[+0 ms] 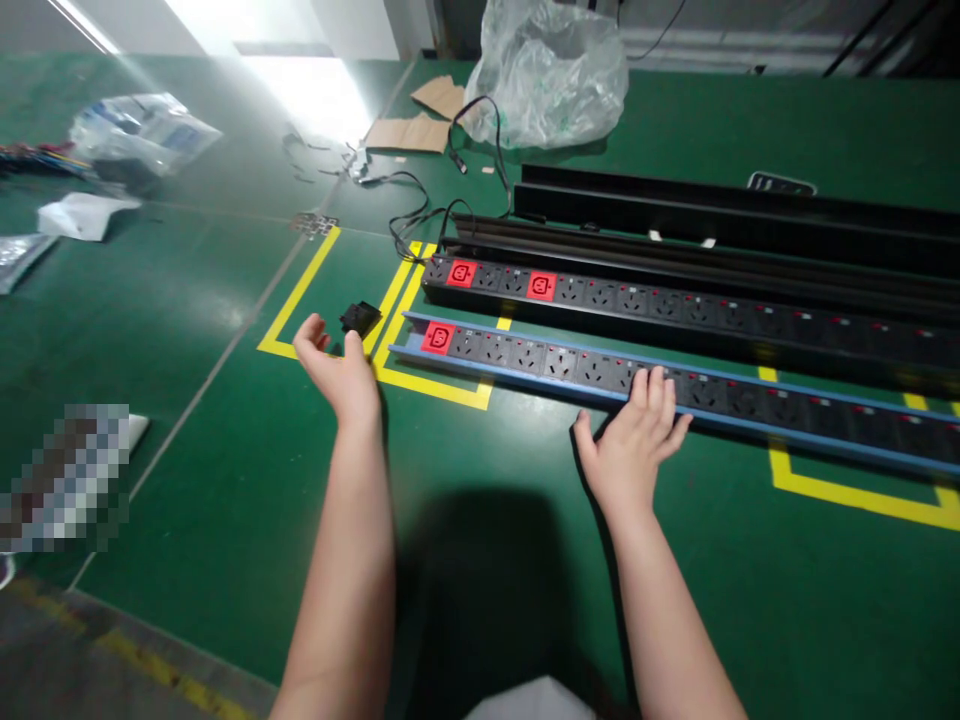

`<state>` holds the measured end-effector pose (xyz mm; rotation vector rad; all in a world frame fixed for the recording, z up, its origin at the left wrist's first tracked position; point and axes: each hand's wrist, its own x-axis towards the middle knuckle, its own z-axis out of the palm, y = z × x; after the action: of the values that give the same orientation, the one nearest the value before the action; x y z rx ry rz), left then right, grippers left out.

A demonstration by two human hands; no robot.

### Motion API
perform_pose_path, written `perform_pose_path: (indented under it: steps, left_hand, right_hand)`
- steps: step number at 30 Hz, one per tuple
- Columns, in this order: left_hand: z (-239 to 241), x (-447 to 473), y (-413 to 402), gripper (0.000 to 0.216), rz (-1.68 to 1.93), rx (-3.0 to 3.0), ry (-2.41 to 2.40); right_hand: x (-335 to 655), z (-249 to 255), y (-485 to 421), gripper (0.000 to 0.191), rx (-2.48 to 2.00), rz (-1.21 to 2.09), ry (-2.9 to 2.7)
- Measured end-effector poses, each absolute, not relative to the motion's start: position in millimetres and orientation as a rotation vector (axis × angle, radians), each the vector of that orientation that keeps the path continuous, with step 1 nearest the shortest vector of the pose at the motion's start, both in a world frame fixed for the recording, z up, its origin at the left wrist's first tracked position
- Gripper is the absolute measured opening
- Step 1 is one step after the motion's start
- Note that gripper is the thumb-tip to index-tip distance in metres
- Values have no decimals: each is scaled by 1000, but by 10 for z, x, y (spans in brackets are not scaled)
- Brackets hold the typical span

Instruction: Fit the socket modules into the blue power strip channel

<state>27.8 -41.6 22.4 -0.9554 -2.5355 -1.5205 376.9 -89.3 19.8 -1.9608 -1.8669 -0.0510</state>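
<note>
A long power strip with a blue edge [750,400] lies on the green floor, a red socket at its left end. My right hand [634,445] rests on its near edge, fingers flat and together on the sockets, holding nothing. My left hand [337,365] hovers open above the floor, thumb and fingers apart, just short of a small black part [360,318] lying on the yellow line.
Behind the blue strip lies a second black power strip [675,300] with two red sockets, then long black casings [712,215]. Black cables [420,205], cardboard scraps [409,132] and a clear plastic bag [547,70] sit farther back. Packets lie at the far left [142,125].
</note>
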Motion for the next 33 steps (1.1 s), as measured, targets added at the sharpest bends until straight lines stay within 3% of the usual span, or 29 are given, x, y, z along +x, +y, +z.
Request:
perform_pose_path:
  steps: [5,8,13,17,23,30,33]
  left_hand:
    - [177,-196,-191,90,-1233,-1104,-2780]
    - [155,-240,-113,99,-1207,-1159,-2848]
    - [113,-48,-161,74,-1206,-1161,-2772]
    - [80,71,-176,68,-1368,-1168,-2679]
    - [-8,-118,-1,52,-2165,-956,-2455]
    - [-31,-187,50,55,-2712,-1055,-2128]
    - [-36,-182,51,56,-2742,-1120,-2089]
  right_hand:
    - [3769,202,-892,90,-1974,-50,-1872]
    - [3772,197,-891,89,-1985,-51,-1873]
    - [3777,190,-893,89,-1984,-49,-1879]
    - [3779,183,-893,90,-1983,-55,-1883]
    - [3786,163,-886,88,-1982,-80,-1886]
    - [3792,149,-883,88,-1983,-96,-1887]
    - [3788,146,-881,89,-1977,-99,-1888]
